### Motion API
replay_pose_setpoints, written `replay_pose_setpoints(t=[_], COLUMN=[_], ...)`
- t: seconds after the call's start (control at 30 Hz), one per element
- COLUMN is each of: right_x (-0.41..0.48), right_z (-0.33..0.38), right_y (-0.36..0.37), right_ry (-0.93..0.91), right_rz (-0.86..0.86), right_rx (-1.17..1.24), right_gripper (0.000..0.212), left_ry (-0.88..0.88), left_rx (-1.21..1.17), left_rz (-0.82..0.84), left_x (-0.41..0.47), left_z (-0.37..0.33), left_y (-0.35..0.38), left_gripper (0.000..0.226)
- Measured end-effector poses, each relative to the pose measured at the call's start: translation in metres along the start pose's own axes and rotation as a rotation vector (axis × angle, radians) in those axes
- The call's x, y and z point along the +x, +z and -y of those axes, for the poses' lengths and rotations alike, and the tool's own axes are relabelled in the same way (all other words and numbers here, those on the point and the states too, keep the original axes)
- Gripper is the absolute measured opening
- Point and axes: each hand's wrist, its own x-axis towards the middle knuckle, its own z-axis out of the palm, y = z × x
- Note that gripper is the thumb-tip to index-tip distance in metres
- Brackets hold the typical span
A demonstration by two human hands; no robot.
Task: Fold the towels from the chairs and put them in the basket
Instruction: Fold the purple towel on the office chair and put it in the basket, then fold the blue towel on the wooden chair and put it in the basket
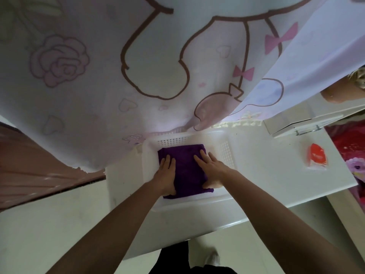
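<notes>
White table (266, 175) under a rose-printed curtain (98, 76): both my hands lie flat on the towel (184, 167) in the basket (171, 141).
My left hand (166, 175) and right hand (211, 169) press down on the folded purple towel, fingers straight and slightly spread. My thumbs sit at its near edge, and I cannot tell whether they tuck under it. The towel lies on the bottom of the white perforated basket, which stands on the table by the curtain's hem. An orange packet (318, 157) lies well to the right.
</notes>
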Motion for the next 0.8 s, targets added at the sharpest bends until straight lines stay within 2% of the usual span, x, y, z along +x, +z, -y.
replay_pose_setpoints(t=[0.07,0.17,0.23,0.3,0.4,0.57,0.7,0.8], right_x=[-0.015,-0.037,-0.056,-0.069,-0.079,-0.089,-0.112,-0.147], right_z=[-0.004,-0.009,-0.005,-0.002,0.004,0.038,0.088,0.148], right_y=[-0.004,-0.019,-0.038,-0.055,-0.069,-0.070,-0.030,0.011], right_ry=[0.010,-0.014,-0.074,-0.132,-0.240,-0.490,-0.710,-0.939], right_rz=[-0.069,-0.266,-0.438,-0.551,-0.713,-0.897,-0.918,-0.845], right_rx=[0.054,-0.016,-0.045,-0.030,-0.073,-0.184,-0.200,-0.235], right_gripper=[0.110,0.084,0.069,0.064,0.062,0.068,0.075,0.076], left_ry=[0.019,0.108,0.159,0.141,-0.044,-0.506,-0.884,-1.160], left_rx=[0.034,0.063,0.058,0.057,0.004,0.008,-0.048,-0.097], left_rz=[-0.086,-0.288,-0.547,-0.773,-0.954,-1.143,-1.168,-1.037], left_x=[-0.012,-0.035,-0.061,-0.077,-0.108,-0.187,-0.267,-0.344], left_z=[0.000,-0.004,-0.009,-0.010,-0.011,-0.024,-0.044,-0.055], left_y=[-0.004,-0.017,-0.029,-0.037,-0.045,-0.020,0.058,0.140], left_gripper=[0.118,0.090,0.066,0.059,0.061,0.073,0.075,0.079])
